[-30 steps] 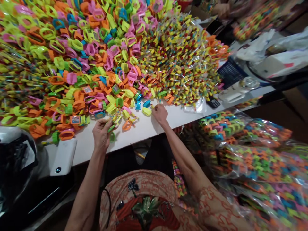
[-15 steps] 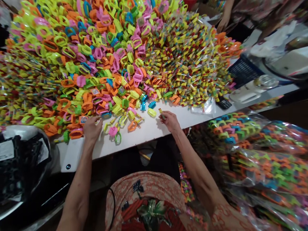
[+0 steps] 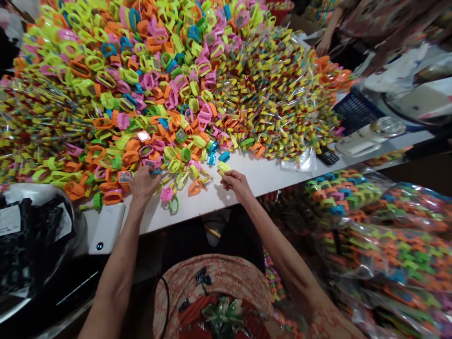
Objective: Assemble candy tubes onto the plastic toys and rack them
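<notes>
A huge heap of plastic ring toys [image 3: 141, 94] in orange, pink, yellow-green and blue covers the white table [image 3: 261, 176]. My left hand [image 3: 143, 184] lies at the heap's near edge, fingertips down among the rings beside a pink ring [image 3: 166, 194]; its grip is hidden. My right hand [image 3: 237, 184] is pinched shut on a small yellow stick, right beside a loose yellow-green ring [image 3: 223, 166]. A mound of yellow wrapped sticks [image 3: 275, 89] lies behind the right hand.
A white power bank [image 3: 106, 228] sits at the table's near edge, next to a black bag [image 3: 28, 235]. Clear bags of coloured pieces [image 3: 370, 221] are stacked at the right. A black calculator [image 3: 327, 155], a blue basket [image 3: 353, 110] and another person's hand [image 3: 323, 47] are further off.
My left hand put down what it held and moved up-left into the rings. My right hand took a yellow stick from the mound and drew it back to the loose yellow-green ring.
</notes>
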`<move>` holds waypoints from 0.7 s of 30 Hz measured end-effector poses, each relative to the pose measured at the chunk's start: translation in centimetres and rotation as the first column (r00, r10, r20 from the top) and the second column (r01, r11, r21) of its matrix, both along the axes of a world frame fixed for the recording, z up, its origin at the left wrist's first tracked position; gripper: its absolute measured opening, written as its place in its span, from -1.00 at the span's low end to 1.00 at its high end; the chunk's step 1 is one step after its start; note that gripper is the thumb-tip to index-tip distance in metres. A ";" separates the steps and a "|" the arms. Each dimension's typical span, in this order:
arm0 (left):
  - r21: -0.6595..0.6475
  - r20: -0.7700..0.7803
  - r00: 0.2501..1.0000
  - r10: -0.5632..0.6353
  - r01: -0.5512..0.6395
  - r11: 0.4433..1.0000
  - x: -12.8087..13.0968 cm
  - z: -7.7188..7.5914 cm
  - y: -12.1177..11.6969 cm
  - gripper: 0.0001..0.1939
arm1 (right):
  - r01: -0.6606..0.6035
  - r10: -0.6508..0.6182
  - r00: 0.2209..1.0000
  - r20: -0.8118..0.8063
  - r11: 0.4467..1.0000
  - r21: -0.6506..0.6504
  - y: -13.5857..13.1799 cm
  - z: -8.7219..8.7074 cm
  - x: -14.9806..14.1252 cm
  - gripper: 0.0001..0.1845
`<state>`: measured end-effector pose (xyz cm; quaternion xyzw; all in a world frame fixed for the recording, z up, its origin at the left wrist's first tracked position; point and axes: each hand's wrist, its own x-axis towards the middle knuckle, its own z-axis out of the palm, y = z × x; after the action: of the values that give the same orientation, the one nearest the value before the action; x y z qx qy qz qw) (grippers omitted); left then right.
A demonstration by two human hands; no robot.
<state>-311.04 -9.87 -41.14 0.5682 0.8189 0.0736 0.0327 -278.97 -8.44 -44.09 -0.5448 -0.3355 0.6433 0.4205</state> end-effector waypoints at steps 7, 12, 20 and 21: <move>0.067 -0.086 0.982 -0.165 0.171 0.983 2.9 0.3 -0.3 -0.66 | 0.006 -0.006 1.000 0.008 1.000 -0.014 -0.2 -0.1 -0.6 -0.51; -0.062 -0.029 0.978 -0.206 0.204 0.977 6.1 -0.3 3.3 -0.62 | -0.011 0.011 1.000 -0.025 1.000 0.001 -0.3 0.4 -1.2 -0.49; 0.143 0.153 0.973 -0.174 0.152 0.978 4.9 -0.2 2.5 -0.50 | -0.047 0.048 0.998 -0.052 0.999 0.021 -0.6 1.0 -0.6 -0.53; 0.165 0.176 0.969 -0.174 0.145 0.976 4.7 -0.3 2.3 -0.53 | -0.055 0.056 0.997 -0.058 0.998 0.026 -0.6 1.1 -0.9 -0.54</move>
<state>-306.36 -7.54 -41.47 0.6235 0.7557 0.1862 0.0734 -279.83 -8.99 -43.03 -0.5110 -0.3459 0.6664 0.4186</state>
